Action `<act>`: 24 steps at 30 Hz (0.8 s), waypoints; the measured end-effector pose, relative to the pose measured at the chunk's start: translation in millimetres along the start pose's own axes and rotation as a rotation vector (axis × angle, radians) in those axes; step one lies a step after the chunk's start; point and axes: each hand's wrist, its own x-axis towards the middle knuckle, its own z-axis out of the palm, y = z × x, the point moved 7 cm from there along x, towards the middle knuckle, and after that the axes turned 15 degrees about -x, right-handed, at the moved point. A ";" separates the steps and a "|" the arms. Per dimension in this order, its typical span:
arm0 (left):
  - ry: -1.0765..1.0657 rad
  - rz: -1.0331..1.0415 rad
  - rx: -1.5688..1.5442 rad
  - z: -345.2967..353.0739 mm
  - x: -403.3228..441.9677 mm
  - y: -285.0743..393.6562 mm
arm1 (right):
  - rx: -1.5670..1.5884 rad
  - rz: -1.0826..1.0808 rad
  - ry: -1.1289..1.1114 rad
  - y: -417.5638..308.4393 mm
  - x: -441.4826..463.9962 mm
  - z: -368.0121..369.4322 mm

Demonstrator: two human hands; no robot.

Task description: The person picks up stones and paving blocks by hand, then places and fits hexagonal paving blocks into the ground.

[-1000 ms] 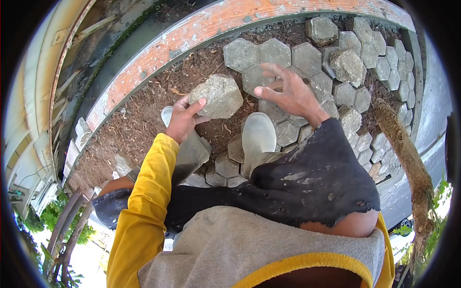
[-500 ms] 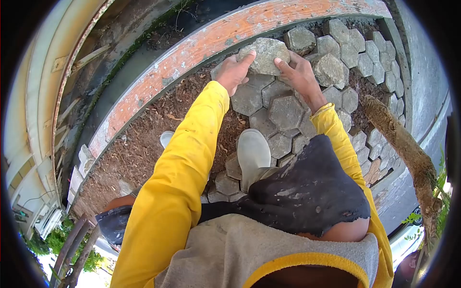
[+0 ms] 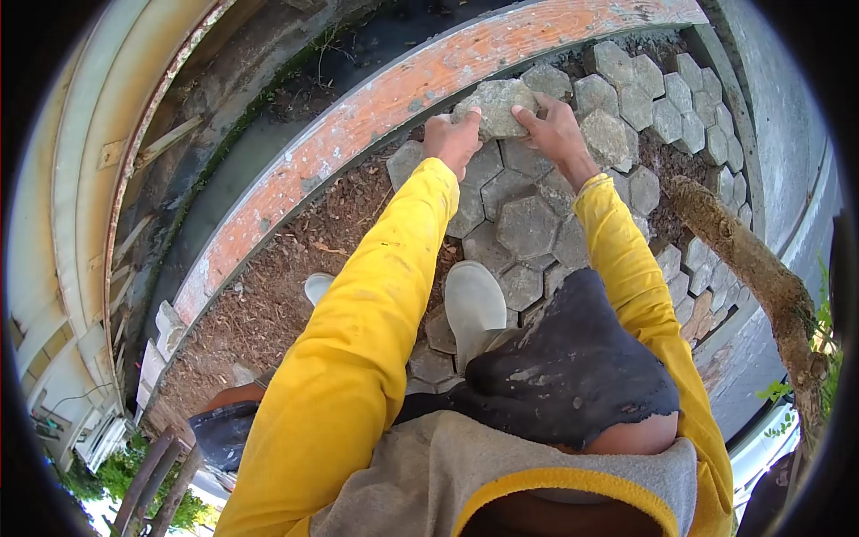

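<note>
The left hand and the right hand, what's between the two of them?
In the head view, a rough grey block lies between the left hand and the right hand, which hold it at opposite ends.

The block (image 3: 497,100) sits between the left hand (image 3: 452,141) and right hand (image 3: 557,132), near the curb (image 3: 358,130); beyond runs a channel (image 3: 250,170). Soil (image 3: 268,259) lies left, pavers (image 3: 528,228) right, a branch (image 3: 738,240) farther right.
</note>
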 end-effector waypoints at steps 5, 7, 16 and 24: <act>0.092 0.110 0.092 -3.3 26.7 -10.0 | -0.003 0.095 0.044 -1.4 0.5 -4.7; 0.104 0.104 0.094 -3.5 34.1 -17.1 | 0.014 0.144 0.019 -0.7 1.2 -2.7; 0.128 0.074 0.055 2.1 35.3 -18.8 | -0.082 0.160 0.142 0.6 2.7 -6.6; 0.110 0.041 0.037 1.8 30.5 -12.7 | -0.191 0.109 0.172 -13.1 -5.3 -17.2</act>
